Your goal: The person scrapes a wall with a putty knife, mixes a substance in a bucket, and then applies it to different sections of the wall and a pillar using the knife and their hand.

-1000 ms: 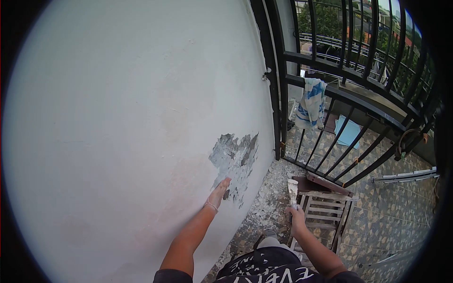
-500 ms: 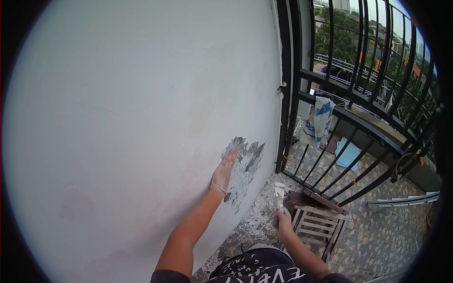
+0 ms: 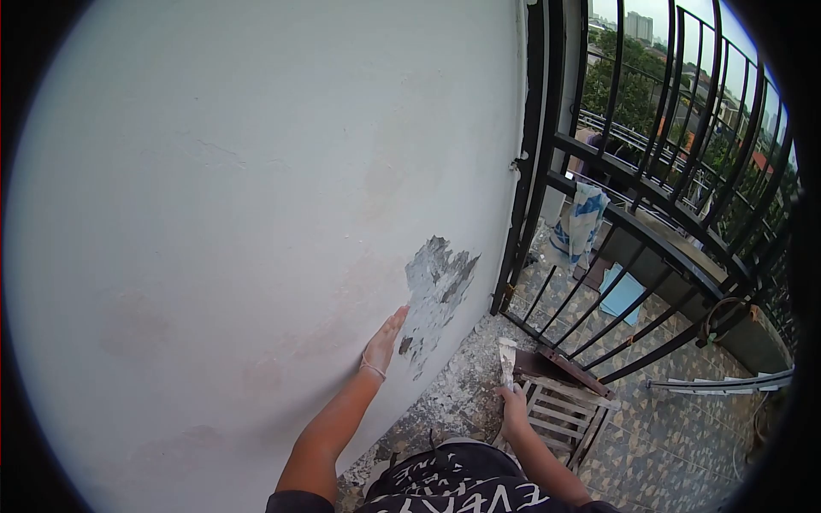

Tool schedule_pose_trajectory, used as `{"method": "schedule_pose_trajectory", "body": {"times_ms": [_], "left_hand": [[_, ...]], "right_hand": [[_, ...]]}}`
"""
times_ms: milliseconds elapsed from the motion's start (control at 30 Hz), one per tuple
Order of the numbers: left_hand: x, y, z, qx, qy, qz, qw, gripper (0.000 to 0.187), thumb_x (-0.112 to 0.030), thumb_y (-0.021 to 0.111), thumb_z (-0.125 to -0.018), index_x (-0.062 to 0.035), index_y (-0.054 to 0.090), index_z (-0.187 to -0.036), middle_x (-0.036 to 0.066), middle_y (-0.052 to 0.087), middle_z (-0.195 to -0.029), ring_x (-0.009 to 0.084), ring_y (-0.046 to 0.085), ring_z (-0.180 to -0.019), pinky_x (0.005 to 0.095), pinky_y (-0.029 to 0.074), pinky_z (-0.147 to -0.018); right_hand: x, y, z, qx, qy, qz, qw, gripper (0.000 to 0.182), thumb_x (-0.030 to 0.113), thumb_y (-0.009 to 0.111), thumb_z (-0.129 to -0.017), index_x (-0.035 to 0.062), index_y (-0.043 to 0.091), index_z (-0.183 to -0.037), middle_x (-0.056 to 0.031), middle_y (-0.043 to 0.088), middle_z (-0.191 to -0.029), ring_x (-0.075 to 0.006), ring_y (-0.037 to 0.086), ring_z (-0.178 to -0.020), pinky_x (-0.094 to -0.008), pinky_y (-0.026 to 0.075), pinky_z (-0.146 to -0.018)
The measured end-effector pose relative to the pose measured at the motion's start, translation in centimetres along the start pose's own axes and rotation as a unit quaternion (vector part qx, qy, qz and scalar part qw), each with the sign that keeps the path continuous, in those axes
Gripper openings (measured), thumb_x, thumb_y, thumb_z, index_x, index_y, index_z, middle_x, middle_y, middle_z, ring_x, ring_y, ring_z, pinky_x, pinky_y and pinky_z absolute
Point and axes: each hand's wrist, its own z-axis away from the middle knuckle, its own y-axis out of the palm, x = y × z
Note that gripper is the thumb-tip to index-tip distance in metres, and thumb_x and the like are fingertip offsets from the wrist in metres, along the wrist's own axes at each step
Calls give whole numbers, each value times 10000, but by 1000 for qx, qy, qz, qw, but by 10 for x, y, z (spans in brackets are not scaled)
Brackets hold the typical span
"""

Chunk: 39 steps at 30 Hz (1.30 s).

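Observation:
My left hand [image 3: 383, 342] lies flat against the white wall [image 3: 256, 214], fingers extended, its fingertips at the left edge of a peeled grey patch [image 3: 436, 282]. A thin band circles that wrist. In my right hand [image 3: 513, 409] is a scraper [image 3: 508, 357], held upright by its handle with the pale, crusted blade pointing up. The scraper is away from the wall, above the debris-strewn floor.
Paint flakes [image 3: 457, 385] cover the floor along the wall. A slatted wooden stool [image 3: 560, 415] with a brown board [image 3: 564, 372] stands at the right. Beyond are a black railing [image 3: 658, 244], a hanging cloth [image 3: 584, 218] and light-blue sheets [image 3: 622, 292].
My left hand has slid down and left across the wall, off the upper part of the peeled patch. My right hand still holds the scraper. The view has shifted slightly.

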Motion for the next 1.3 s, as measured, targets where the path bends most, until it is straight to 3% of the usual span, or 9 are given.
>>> {"method": "schedule_pose_trajectory", "body": {"times_ms": [300,400,567,733,800,900,1000,1100,1300], "left_hand": [[-70,37,92,44,44,-42,997,780,-395,382,-967,-57,0,-1557,46,-27,-1640,217,-40,-1505,388,-9,-1214],[-89,54,121,14,78,3,997,681,-314,390,-968,-41,156,-1547,76,109,-1632,220,36,-1506,399,0,-1217],[-39,7,141,279,320,477,770,489,-214,456,-921,-28,504,-1370,120,473,-1440,230,299,-1434,448,117,-1214],[51,-35,143,-134,37,533,834,509,-167,528,-856,-49,529,-1352,87,491,-1435,217,359,-1408,435,186,-1203],[113,-60,143,-195,-90,444,870,583,-233,527,-878,-57,449,-1428,71,410,-1510,223,307,-1439,428,140,-1213],[149,-67,151,-113,-225,418,873,688,-333,501,-906,-71,306,-1512,51,268,-1591,208,187,-1486,417,65,-1220],[125,-33,156,35,-216,332,917,767,-423,448,-930,-95,153,-1558,28,130,-1630,182,79,-1505,414,8,-1218],[86,0,169,27,-132,122,983,800,-463,414,-940,-115,61,-1568,6,60,-1640,169,25,-1508,411,-25,-1214],[79,-23,169,62,-184,196,961,830,-531,416,-920,-141,79,-1571,1,84,-1639,169,2,-1511,469,-98,-1187]], "right_hand": [[-2,-5,17,5,-28,-21,999,173,135,636,-796,156,480,-869,29,424,-684,-104,423,-559,-295,345,-455],[-20,-13,10,-1,-38,0,999,174,143,641,-792,155,488,-874,29,429,-688,-106,427,-562,-305,361,-457],[-34,-15,8,1,-37,30,999,156,142,630,-803,138,493,-877,26,431,-666,-111,426,-514,-311,361,-420],[-35,9,11,44,-20,29,998,121,104,588,-834,128,472,-858,22,409,-606,-114,392,-414,-279,306,-368],[-40,18,2,57,-20,47,997,128,100,592,-828,127,471,-857,23,418,-605,-112,392,-414,-285,295,-365],[-37,40,9,72,-44,55,995,141,97,614,-811,134,478,-801,44,413,-583,-88,369,-425,-274,276,-403],[-33,62,23,95,-78,63,990,183,83,642,-798,129,465,-806,43,427,-594,-83,393,-461,-272,293,-425],[-36,65,20,141,-67,100,983,152,91,635,-802,116,512,-888,33,472,-695,-81,435,-560,-275,349,-505],[-42,58,28,142,-104,103,979,150,91,644,-794,101,539,-900,46,487,-717,-68,436,-603,-248,338,-552]]}}
